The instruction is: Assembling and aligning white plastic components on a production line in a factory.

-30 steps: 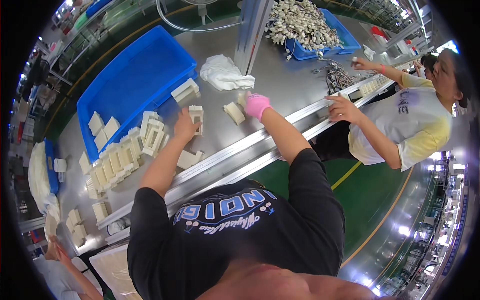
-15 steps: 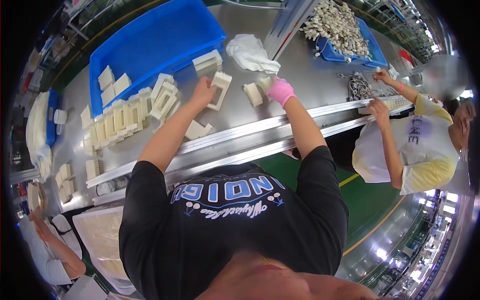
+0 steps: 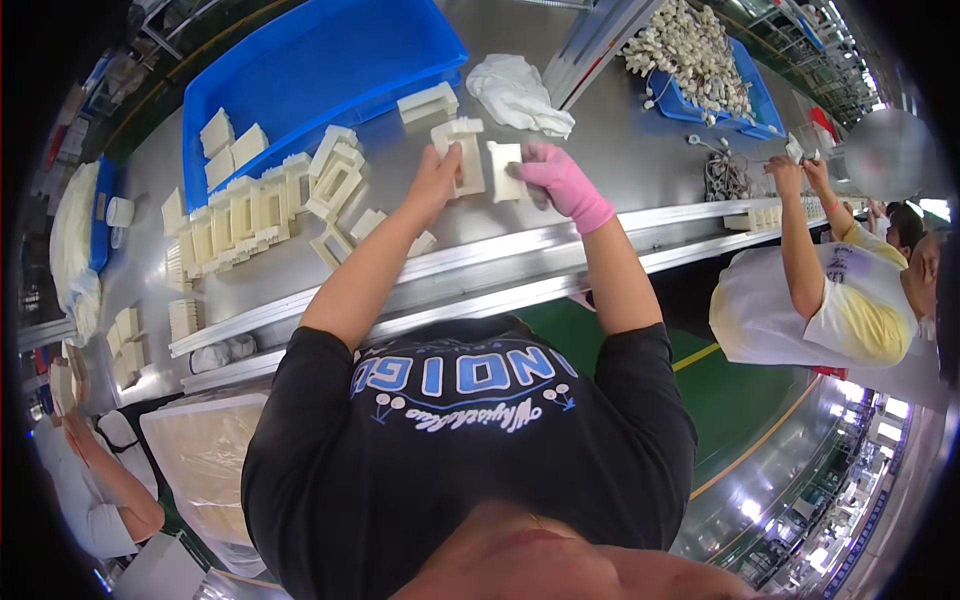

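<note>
Left hand (image 3: 433, 184) grasping cream plastic frame (image 3: 475, 166), right hand (image 3: 564, 186) in pink glove pinching cream rectangular block (image 3: 507, 168), both upper centre, pieces apart, unjoined; frame row (image 3: 237, 222) stands left, can't tell if finished, three cream pieces (image 3: 248, 147) left in blue bin (image 3: 330, 55).

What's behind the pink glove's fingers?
A cream piece. Part of it shows left of the grey fingers of the right hand. They cover some of its right side, so I can't tell that bit's shape.
</note>
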The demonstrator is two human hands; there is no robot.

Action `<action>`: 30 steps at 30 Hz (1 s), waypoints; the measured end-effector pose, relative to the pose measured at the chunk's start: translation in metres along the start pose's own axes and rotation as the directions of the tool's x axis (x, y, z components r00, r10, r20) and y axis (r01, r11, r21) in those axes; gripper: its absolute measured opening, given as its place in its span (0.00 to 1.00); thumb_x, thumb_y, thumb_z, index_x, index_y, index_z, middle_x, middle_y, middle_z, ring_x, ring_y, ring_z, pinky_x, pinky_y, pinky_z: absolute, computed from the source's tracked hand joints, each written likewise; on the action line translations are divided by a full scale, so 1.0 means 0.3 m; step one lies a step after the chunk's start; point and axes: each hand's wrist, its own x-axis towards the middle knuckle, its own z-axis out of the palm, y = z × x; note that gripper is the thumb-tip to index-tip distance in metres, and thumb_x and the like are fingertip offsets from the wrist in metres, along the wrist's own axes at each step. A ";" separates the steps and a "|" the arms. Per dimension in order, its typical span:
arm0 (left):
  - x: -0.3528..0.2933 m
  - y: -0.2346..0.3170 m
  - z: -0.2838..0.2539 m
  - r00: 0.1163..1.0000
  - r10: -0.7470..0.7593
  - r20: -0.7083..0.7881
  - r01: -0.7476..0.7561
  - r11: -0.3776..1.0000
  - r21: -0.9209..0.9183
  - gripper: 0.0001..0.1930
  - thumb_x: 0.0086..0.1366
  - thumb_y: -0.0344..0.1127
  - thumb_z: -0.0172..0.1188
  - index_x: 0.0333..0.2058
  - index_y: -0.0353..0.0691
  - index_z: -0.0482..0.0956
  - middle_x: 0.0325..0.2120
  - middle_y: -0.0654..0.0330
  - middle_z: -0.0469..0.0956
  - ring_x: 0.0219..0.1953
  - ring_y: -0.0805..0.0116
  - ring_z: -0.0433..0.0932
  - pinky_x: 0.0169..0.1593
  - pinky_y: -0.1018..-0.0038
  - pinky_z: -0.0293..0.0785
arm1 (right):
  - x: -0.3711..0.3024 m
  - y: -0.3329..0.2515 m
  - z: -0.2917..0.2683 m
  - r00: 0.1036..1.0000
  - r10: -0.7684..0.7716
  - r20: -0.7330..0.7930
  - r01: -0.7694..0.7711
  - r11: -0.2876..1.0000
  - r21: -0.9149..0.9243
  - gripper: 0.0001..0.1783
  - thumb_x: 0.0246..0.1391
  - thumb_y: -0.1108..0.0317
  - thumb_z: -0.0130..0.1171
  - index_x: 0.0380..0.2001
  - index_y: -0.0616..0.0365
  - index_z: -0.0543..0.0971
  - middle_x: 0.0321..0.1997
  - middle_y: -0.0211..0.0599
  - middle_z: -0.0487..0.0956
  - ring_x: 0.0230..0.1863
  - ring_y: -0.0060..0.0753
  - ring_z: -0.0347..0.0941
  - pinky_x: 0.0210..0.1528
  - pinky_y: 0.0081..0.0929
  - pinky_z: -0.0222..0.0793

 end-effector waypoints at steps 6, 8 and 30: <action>-0.133 0.154 0.056 0.996 0.076 0.040 -0.074 0.996 -0.054 0.18 0.64 0.47 0.36 0.42 0.38 0.59 0.35 0.55 0.67 0.38 0.67 0.70 0.31 0.72 0.74 | 0.007 0.011 0.164 0.979 -0.135 -0.152 0.137 0.991 -0.003 0.10 0.44 0.70 0.54 0.29 0.64 0.69 0.16 0.30 0.70 0.13 0.17 0.65 0.14 0.15 0.60; -0.114 0.112 0.036 0.990 0.126 0.065 -0.123 0.992 -0.039 0.26 0.63 0.51 0.36 0.50 0.35 0.50 0.43 0.54 0.62 0.45 0.67 0.64 0.42 0.75 0.65 | 0.030 0.061 0.214 0.738 -0.597 -0.314 0.429 0.775 -0.465 0.15 0.45 0.71 0.54 0.36 0.65 0.67 0.17 0.30 0.70 0.14 0.19 0.65 0.16 0.15 0.60; -0.114 0.130 0.022 0.954 -0.018 0.299 0.103 0.957 -0.271 0.20 0.62 0.42 0.45 0.49 0.39 0.56 0.38 0.59 0.68 0.37 0.72 0.68 0.39 0.75 0.67 | -0.037 -0.020 0.186 0.932 -0.359 -0.051 0.332 0.901 -0.280 0.23 0.45 0.72 0.50 0.48 0.60 0.62 0.27 0.39 0.71 0.26 0.27 0.69 0.30 0.23 0.66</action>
